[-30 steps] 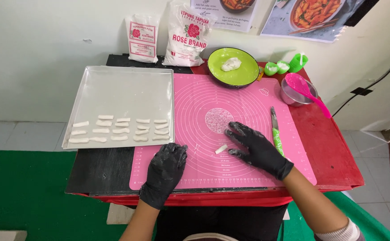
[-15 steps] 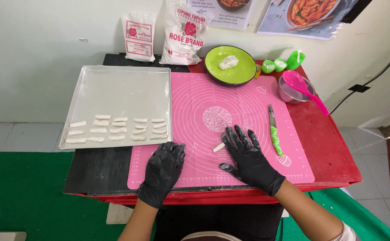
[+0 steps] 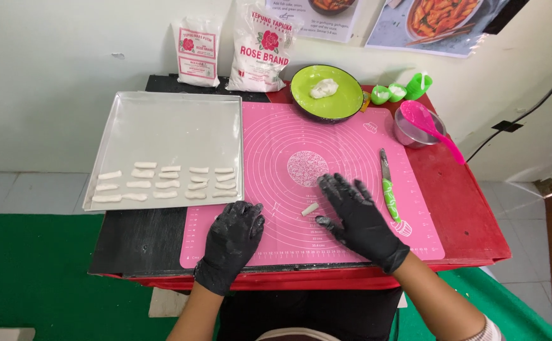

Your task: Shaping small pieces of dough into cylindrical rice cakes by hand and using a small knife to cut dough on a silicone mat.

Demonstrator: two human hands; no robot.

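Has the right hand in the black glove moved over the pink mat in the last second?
Yes. The right hand has slid left across the pink mat, away from the green-handled knife, past the small dough piece.

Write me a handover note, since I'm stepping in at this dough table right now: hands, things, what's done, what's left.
Left hand: gloved, flat on the pink mat, holding nothing.
Right hand: gloved, open, fingers spread beside a small dough piece on the mat.
Done: three rows of shaped pieces on the metal tray.
Left: this loose piece is not on the tray; a dough lump sits in the green bowl. Knife lies right of the hand.
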